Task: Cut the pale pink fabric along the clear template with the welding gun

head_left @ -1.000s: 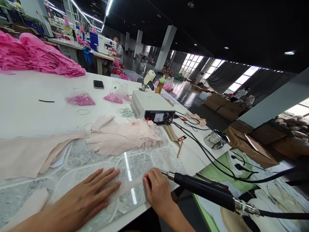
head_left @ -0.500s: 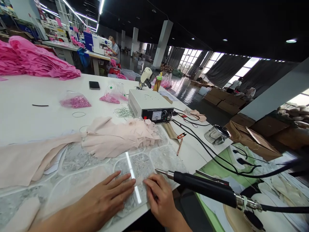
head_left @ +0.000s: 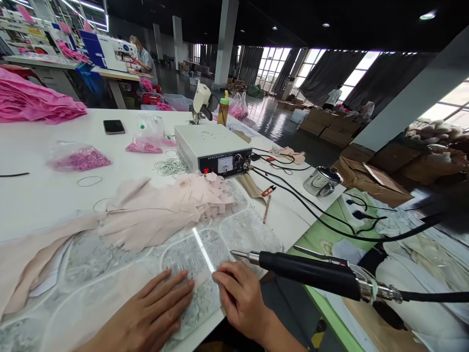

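Observation:
My left hand [head_left: 156, 305] lies flat on the grey patterned mat [head_left: 249, 232], its fingers stretched out over a thin pale fabric strip [head_left: 201, 277]. Beside it, my right hand [head_left: 240, 298] is closed in a pinch at the strip's right end; what is between the fingertips is mostly hidden. Just above the right hand, a black pen-like tool [head_left: 311, 273] points left with its metal tip over the mat. Behind the hands is a pile of pale pink fabric pieces [head_left: 157, 210], and a longer pale piece [head_left: 22, 259] stretches to the left.
A white control box [head_left: 212, 146] with black cables stands behind the fabric pile. Further items are two bags of pink pieces [head_left: 78, 156], a phone [head_left: 114, 127], red snips [head_left: 268, 191] and a glass jar [head_left: 322, 182]. A person [head_left: 144, 61] sits at a sewing machine.
The view has turned slightly, so the table items appear further left. My left hand remains flat and my right hand pinched, both close to the strip.

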Motion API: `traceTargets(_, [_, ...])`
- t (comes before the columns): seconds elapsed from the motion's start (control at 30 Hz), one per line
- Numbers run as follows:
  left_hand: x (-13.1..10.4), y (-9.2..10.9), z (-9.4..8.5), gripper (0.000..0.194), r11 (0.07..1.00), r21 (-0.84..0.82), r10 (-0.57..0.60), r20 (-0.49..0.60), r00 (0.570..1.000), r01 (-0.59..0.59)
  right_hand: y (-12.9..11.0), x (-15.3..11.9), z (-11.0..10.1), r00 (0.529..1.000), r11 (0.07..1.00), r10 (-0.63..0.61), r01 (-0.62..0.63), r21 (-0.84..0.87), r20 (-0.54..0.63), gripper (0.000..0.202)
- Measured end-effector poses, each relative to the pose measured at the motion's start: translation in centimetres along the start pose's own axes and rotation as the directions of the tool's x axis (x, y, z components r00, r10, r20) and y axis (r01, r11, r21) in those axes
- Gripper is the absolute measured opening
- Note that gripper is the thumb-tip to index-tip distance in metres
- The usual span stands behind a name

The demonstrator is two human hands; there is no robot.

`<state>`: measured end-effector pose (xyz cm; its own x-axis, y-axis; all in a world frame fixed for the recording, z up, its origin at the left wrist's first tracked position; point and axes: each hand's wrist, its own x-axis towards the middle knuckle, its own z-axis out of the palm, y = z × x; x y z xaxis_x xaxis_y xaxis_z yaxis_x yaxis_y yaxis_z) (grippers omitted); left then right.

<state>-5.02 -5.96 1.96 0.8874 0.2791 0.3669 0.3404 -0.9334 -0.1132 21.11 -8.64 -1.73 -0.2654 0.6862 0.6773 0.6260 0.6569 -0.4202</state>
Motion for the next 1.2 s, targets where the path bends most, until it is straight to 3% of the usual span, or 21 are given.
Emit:
traceTargets(0.2, [-0.6,-0.3,1.2,0.043,1.0,0.022,0.018,-0.021,1.0,-0.018,0.1,0.1,0.0,1.0,1.0,-0.006,0.006,-0.003,-0.015,0.029])
traceTargets(0.47, [-0.4,-0.7,1.0,0.045,0.998,-0.068,0.006,-0.049,0.999,-0.01,0.0,0.5,-0.1,1.0,1.0,-0.004,0.004,-0.01,-0.026,0.027])
traceTargets(0.57, [-0.5,-0.6,1.0,0.046,0.999,-0.033,0.012,-0.038,0.999,-0.013,-0.2,0.4,-0.8,0.998,0.995,0.04,-0.035,0.095,-0.053,0.028])
traceTargets(0.63, [-0.7,-0.4,1.0,0.044,1.0,-0.006,0.005,-0.022,1.0,-0.005,-0.4,-0.2,-1.6,0.986,0.968,0.144,-0.122,0.218,-0.089,0.024])
traceTargets(0.73, [-1.0,-0.3,1.0,0.045,1.0,0.008,-0.016,0.031,0.999,0.016,-0.2,-2.2,-3.1,0.898,0.869,0.416,-0.348,0.351,-0.14,0.011])
traceTargets(0.8, [-1.0,-0.2,0.9,0.046,1.0,0.017,-0.024,0.05,0.998,0.023,0.6,-4.0,-3.8,0.766,0.733,0.622,-0.495,0.467,-0.164,0.009])
traceTargets(0.87, [-0.9,-0.2,0.8,0.046,0.999,0.007,-0.034,0.034,0.999,0.034,1.7,-5.3,-4.4,0.638,0.583,0.755,-0.545,0.603,-0.153,0.014])
traceTargets(0.93, [-0.8,-0.2,0.8,0.046,0.998,-0.026,-0.05,0.005,0.999,0.05,2.7,-5.8,-4.7,0.572,0.508,0.801,-0.491,0.708,-0.178,0.036])
traceTargets(1.03, [-0.6,-0.1,0.7,0.046,0.998,-0.038,-0.054,-0.022,0.998,0.053,3.2,-4.4,-4.4,0.508,0.509,0.806,-0.333,0.794,-0.304,0.064])
traceTargets(1.2, [-0.7,-0.1,0.9,0.047,0.999,0.023,-0.045,-0.022,0.999,0.046,2.5,0.1,-3.2,0.481,0.538,0.764,-0.11,0.836,-0.429,0.031])
